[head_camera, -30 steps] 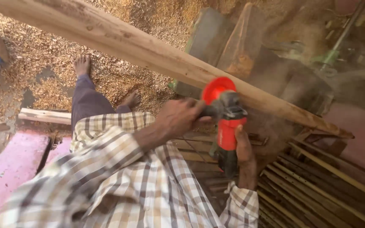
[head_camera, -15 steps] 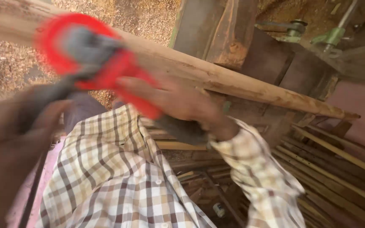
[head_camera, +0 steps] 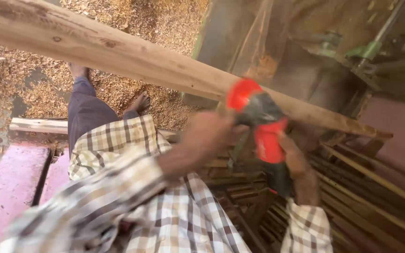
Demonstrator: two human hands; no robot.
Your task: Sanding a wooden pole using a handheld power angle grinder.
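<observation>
A red and black power grinder with a round red guard sits against the long pale wooden beam that slants from upper left to the right. My left hand grips the grinder near its head, blurred by motion. My right hand holds the tool's red and black body from below. Both arms wear checked sleeves.
Wood shavings cover the floor, where my bare feet stand. A pink surface lies at lower left. Stacked wooden slats fill the lower right. A machine with green parts stands at upper right.
The grinder swung up close to the camera, then came back down against the beam. Both hands stayed on it.
</observation>
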